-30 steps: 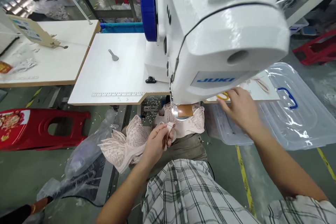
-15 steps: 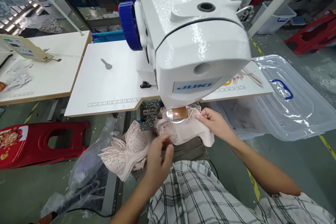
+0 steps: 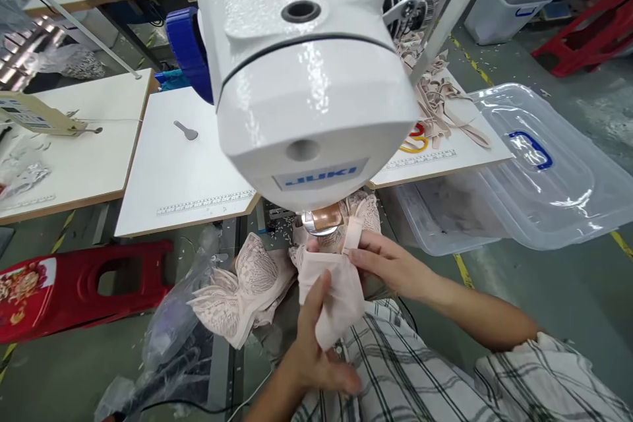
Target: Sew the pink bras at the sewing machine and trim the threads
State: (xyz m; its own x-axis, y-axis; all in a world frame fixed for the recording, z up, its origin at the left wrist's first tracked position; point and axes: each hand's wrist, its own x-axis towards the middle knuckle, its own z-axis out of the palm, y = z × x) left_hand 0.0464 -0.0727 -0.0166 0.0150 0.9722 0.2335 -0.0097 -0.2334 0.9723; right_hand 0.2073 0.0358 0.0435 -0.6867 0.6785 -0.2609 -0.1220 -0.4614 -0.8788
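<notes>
Below the head of a white sewing machine (image 3: 316, 99), a pale pink lace bra (image 3: 336, 290) hangs over my lap. My left hand (image 3: 316, 343) grips its smooth side panel from below, thumb in front and fingers behind the cloth. My right hand (image 3: 386, 260) pinches the same bra at a short pink strap (image 3: 353, 235), which stands up from the panel's top edge. Just behind it, the lace part lies by the machine's brown and metal guard (image 3: 324, 219); the needle is hidden. To the left rests a stack of matching lace bras (image 3: 242, 297).
A white table (image 3: 182, 171) carries a small grey tool (image 3: 186, 130) on the left. On the right lie pink straps (image 3: 440, 105) and yellow-handled scissors (image 3: 414, 144). A clear plastic bin lid (image 3: 568, 178) juts out at right; a red stool (image 3: 74, 283) stands at left.
My left hand has come right and taken hold of the bra's side panel. The panel has turned and now hangs toward me, with the strap raised in my right hand. The view has shifted.
</notes>
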